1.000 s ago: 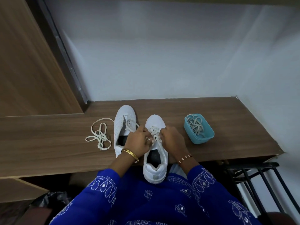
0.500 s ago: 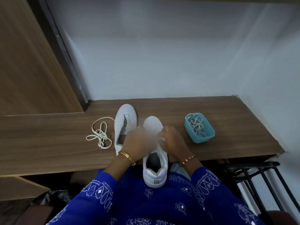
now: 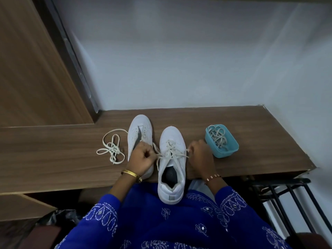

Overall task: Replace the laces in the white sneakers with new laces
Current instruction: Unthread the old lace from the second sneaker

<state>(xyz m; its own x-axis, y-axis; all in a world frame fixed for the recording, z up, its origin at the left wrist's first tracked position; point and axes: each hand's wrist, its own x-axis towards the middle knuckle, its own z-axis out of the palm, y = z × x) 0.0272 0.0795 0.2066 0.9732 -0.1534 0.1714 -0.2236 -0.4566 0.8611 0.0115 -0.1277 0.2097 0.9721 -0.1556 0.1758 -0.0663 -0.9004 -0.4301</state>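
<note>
**Head view: both hands pulling the lace ends apart on the right sneaker**

Head camera is looking down at a wooden surface (image 3: 251, 141). Going from the left, a loose lace (image 3: 112, 150) is lying in a tangle, apart from everything else. Next to it the left sneaker (image 3: 138, 133) is sitting with its eyelets mostly bare. The left hand (image 3: 142, 157) is lying over that shoe's heel end, its fingers curled tight on one lace end.

A second ago both hands were bunched together over the tongue of the right sneaker (image 3: 171, 159); now they are spreading outward, and the lace (image 3: 170, 153) is stretching taut between them across the top eyelets. That suggests the threading on this shoe is finished and the pull is snugging it before a knot.

The right hand (image 3: 200, 157) is sitting just beside the shoe, fingers pinching the other lace end. Farther right, a blue tub (image 3: 231, 151) is holding more laces (image 3: 218, 139), well clear of the hands.
</note>
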